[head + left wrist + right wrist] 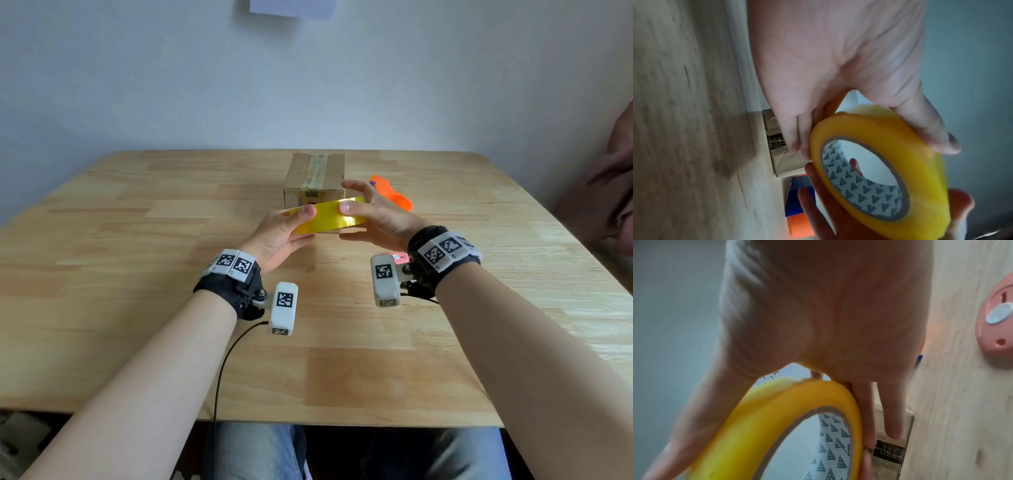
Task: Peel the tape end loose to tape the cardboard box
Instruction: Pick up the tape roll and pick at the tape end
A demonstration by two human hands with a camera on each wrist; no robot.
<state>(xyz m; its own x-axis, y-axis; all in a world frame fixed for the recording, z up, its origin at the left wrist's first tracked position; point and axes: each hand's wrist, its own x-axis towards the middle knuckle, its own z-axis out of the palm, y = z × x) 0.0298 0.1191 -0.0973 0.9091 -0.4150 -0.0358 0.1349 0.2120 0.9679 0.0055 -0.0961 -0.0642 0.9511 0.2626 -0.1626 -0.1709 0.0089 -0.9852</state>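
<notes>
Head view shows both hands raised a little above the wooden table (137, 240), holding a yellow tape roll (329, 216) between them, just in front of the cardboard box (313, 178); the left hand (277, 236) grips the roll's left side, thumb on the outer band and fingers curled beneath; the right hand (373, 212) holds the right side, thumb pressed on the outer band, the other fingers spread around the far edge. Whether any tape end is lifted cannot be told from these views.

Left wrist view gives the roll (875, 165) face-on; its core is printed with small dark triangles, the thumb lies across the outer yellow surface, and the fingers sit behind the rim toward the box (781, 155). Right wrist view shows the roll (777, 418) pinched between thumb and fingers, with the box (892, 451) just beyond the fingertips, a dark printed label on its taped face.

The box stands on the table toward the far edge, old tape running along its top seam; an orange tool (394, 195) lies just right of it; a pink round device (996, 324) rests on the table near the right wrist.
</notes>
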